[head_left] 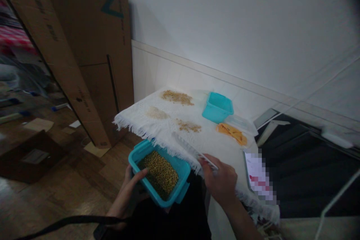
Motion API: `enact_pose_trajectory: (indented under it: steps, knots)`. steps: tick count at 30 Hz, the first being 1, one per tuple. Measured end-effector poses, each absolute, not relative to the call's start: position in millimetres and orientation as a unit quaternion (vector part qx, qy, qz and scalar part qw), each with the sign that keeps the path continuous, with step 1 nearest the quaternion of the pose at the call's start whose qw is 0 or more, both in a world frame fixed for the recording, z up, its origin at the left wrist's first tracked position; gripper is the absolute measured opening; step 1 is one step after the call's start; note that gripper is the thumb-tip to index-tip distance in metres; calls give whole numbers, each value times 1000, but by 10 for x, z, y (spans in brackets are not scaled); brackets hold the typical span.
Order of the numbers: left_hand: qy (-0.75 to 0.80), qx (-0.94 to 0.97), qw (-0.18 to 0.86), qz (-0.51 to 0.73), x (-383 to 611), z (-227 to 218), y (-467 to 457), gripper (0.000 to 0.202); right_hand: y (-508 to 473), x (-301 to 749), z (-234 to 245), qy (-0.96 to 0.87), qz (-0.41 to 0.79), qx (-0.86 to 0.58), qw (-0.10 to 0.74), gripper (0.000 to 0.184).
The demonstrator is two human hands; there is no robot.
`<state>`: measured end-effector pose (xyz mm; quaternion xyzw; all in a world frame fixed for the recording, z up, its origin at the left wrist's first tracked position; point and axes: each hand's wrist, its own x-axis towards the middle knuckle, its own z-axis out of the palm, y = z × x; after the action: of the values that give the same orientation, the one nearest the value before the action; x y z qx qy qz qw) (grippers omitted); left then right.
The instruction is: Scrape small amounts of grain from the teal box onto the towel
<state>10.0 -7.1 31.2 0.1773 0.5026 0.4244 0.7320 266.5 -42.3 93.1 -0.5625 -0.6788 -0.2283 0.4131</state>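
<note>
My left hand [132, 182] is closed on the rim and side of a teal plastic container [184, 167], its thumb over the near left edge. Round yellowish beans [161, 174] lie inside this container, which is held tilted just off the table's front edge. Between the fingers of my right hand [219, 176] is a long, thin, pale strip [187, 146]; its exact kind is unclear. That strip points away to the left over the white fringed cloth [168, 135]. Two patches of beans, one at the back [177, 97] and a smaller one [188, 125] nearer, and a pale grain heap [156, 112] rest on the cloth.
A second teal container [218, 107] stands at the back right by a clear lid [242, 124] and a crumpled orange cloth [232, 134]. A phone-like device [260, 176] is at the right edge. A tall cardboard box [95, 37] rises left; a wall stands behind.
</note>
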Motion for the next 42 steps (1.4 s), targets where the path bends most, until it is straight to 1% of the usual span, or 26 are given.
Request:
enact_pose_trajectory:
  steps: [2, 4, 10, 14, 25, 30, 38, 42]
  knots:
    - [508, 176, 728, 425, 101, 299, -65, 73, -262, 2786, 933, -644, -253, -580, 430, 43]
    - [513, 172, 725, 425, 102, 284, -55, 74, -108, 2905, 930, -627, -248, -593, 440, 48]
    - [519, 164, 725, 422, 92, 269, -30, 74, 117, 3035, 915, -618, -167, -634, 434, 59]
    - [519, 164, 725, 422, 75, 254, -23, 82, 160, 3008, 916, -621, -141, -642, 427, 61]
    - [509, 165, 725, 433, 60, 242, -21, 86, 122, 3015, 935, -655, -101, -610, 434, 44]
    - [520, 166, 720, 428, 60, 225, -10, 89, 103, 3013, 922, -662, -89, -600, 440, 40]
    - [493, 180, 732, 435, 50, 294, -48, 72, 31, 2858, 946, -702, -104, -543, 448, 28]
    - [484, 198, 730, 440, 60, 376, -72, 65, -42, 2779, 942, -721, -111, -517, 447, 28]
